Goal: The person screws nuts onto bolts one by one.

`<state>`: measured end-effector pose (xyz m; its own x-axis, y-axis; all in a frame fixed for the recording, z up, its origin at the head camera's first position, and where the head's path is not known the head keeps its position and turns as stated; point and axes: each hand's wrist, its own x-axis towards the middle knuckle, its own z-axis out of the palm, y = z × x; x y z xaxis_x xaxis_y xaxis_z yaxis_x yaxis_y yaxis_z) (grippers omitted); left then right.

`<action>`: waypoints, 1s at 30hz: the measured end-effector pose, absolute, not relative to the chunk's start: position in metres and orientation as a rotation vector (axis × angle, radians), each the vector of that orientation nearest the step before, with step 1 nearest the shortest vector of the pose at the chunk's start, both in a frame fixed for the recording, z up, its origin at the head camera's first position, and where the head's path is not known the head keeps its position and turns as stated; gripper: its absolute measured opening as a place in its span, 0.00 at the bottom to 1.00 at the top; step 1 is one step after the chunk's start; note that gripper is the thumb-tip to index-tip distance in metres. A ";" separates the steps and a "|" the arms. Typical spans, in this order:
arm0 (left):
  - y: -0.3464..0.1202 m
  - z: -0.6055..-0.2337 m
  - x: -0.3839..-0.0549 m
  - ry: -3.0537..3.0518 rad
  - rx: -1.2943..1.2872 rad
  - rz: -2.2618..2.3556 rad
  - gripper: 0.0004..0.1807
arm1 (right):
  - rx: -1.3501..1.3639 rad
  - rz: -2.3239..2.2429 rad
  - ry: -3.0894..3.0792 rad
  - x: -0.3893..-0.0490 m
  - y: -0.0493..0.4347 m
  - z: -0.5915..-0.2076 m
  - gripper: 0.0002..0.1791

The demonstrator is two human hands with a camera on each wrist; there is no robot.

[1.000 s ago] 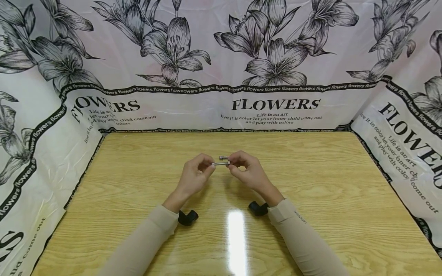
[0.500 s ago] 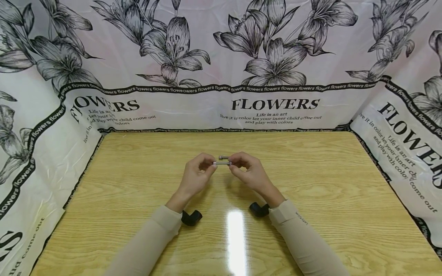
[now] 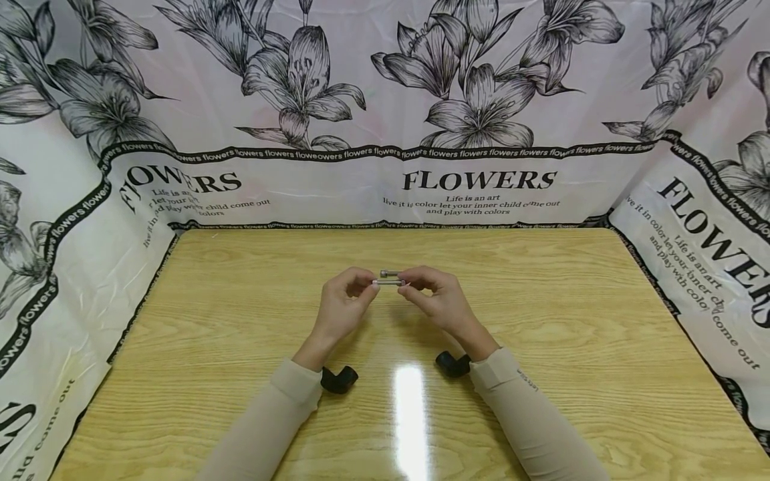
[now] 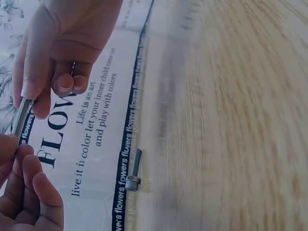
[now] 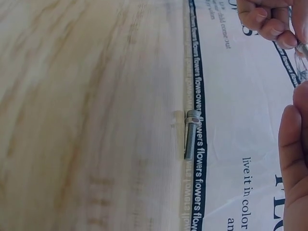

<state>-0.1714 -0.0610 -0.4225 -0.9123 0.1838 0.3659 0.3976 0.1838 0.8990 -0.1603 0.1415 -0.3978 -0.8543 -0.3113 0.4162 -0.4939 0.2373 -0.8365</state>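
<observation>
Held bolt: I see the held bolt (image 3: 389, 282) in the air above the surface (image 3: 240, 300), bridging the two hands; fingertips cover both its ends, so I cannot tell which one is the head.
Left hand: the grip of the left hand (image 3: 340, 308) is narrow, thumb and fingertips pinching one end of this bolt.
Right hand: the grip of the right hand (image 3: 442, 300) is also narrow, pinching the other end.
Second bolt: the second bolt (image 4: 134, 171) lies on the surface; in my head view its right end hides behind the right fingers. A ring next to its head resembles a nut, but I am not sure.
Frame edges: in the right wrist view, both hands and the held bolt are cut off.
Black pieces: a bent black piece (image 3: 339, 379) shows beside the left cuff and a similar black piece (image 3: 452, 365) beside the right; what they are, I cannot say.
Surface: glossy, yellowish wood grain with a bright light streak (image 3: 411, 421); my wrist views blur it.
Room: white cloth (image 3: 337, 190) with black flowers and lettering hangs behind and at both sides.
</observation>
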 end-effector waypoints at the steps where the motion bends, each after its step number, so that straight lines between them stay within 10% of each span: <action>1: -0.061 -0.419 -0.169 -2.275 -0.565 -1.816 0.05 | 0.766 1.669 -2.340 -0.161 0.141 -0.398 0.09; 30: -0.056 -0.397 -0.150 -2.162 -0.596 -1.844 0.05 | 0.721 1.643 -2.381 -0.175 0.146 -0.431 0.08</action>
<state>-0.1499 -0.0557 -0.3968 -0.8887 0.1515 0.4327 0.4512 0.1212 0.8842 -0.1752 0.1464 -0.4307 -0.8711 -0.2960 0.3919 -0.4714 0.2804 -0.8361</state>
